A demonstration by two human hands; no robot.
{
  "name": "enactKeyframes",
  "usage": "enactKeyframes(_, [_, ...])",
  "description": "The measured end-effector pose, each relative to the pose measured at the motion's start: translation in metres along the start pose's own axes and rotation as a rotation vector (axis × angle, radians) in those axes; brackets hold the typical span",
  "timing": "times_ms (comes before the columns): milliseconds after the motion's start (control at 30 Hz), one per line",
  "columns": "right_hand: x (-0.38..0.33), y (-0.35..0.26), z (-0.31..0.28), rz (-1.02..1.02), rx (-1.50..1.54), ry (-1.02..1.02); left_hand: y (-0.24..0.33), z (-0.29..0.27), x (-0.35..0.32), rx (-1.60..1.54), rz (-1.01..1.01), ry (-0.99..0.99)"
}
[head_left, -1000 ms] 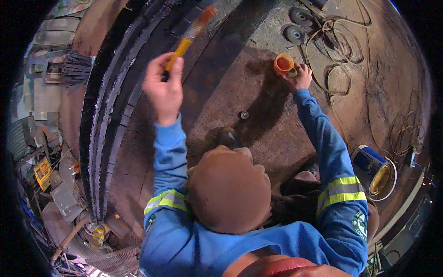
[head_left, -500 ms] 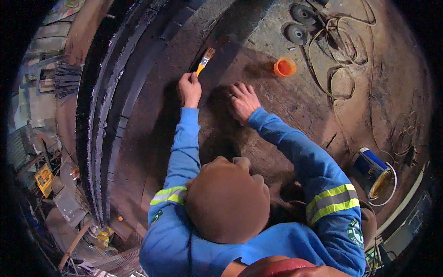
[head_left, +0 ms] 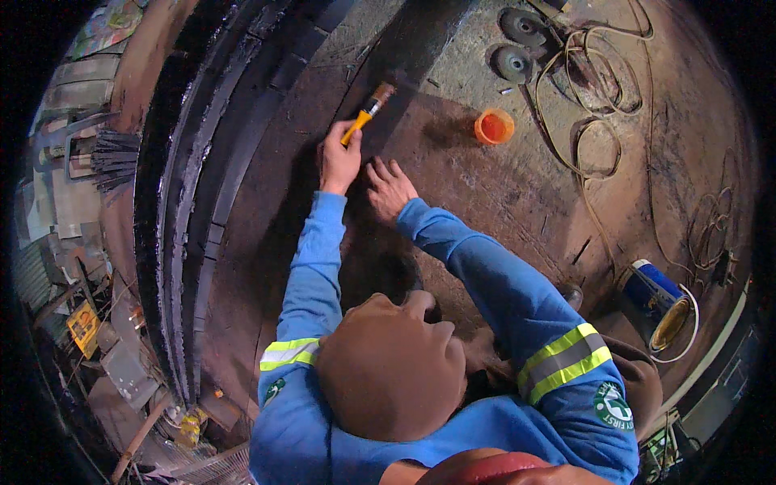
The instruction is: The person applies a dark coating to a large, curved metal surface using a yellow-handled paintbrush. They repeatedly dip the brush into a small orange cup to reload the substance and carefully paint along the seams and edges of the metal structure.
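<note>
In my left hand (head_left: 339,160) is a paintbrush (head_left: 364,119), gripped by its yellow handle. Its brown bristles point up and to the right, over a dark strip on the ground. Just right of it, my right hand (head_left: 390,191) hovers over or rests on the brown surface, fingers apart and holding nothing. I cannot tell whether it touches the surface. Farther right stands a small orange cup (head_left: 494,128) with orange-red contents, apart from both hands.
Long curved dark steel beams (head_left: 182,186) run along the left. At the upper right lie round dark discs (head_left: 515,63) and a looped cable (head_left: 575,77). A blue bucket (head_left: 653,291) with a white handle lies at the right. Scrap and a yellow container (head_left: 83,327) are far left.
My right hand has moved left, closer to my left hand. The paintbrush has tipped further to the right. The view has shifted slightly.
</note>
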State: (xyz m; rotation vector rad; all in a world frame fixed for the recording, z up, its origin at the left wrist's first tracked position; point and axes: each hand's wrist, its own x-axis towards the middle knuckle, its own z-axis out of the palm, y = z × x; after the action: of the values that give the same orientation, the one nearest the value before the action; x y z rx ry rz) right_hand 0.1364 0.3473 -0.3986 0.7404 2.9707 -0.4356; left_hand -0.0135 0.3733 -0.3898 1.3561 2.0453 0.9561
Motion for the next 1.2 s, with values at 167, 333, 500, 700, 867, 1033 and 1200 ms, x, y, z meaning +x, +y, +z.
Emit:
enactKeyframes(167, [-0.002,0.006,0.012,0.043,0.05,0.019,0.026,0.024,0.023,0.213,0.038,0.005])
enactKeyframes(333, [0.001,-0.001,0.003,0.062,0.053,-0.021,0.023,0.021,0.033,0.192,-0.004,0.027])
enactKeyframes(500, [-0.002,0.011,0.014,0.077,0.132,0.024,0.025,0.049,0.033,0.16,0.107,-0.087])
enactKeyframes(700, [-0.008,0.008,0.01,0.08,0.096,-0.025,0.032,0.046,0.04,0.164,0.05,-0.072])
enactKeyframes(867, [-0.002,0.006,-0.002,0.068,0.095,-0.093,0.037,0.046,0.042,0.136,0.153,-0.049])
enactKeyframes(1033, [-0.004,0.012,0.014,0.044,0.03,-0.038,0.024,0.044,0.029,0.269,0.142,-0.052])
enactKeyframes(1200, [-0.011,0.01,0.014,0.062,0.033,-0.025,0.02,0.005,-0.005,0.21,0.087,-0.103])
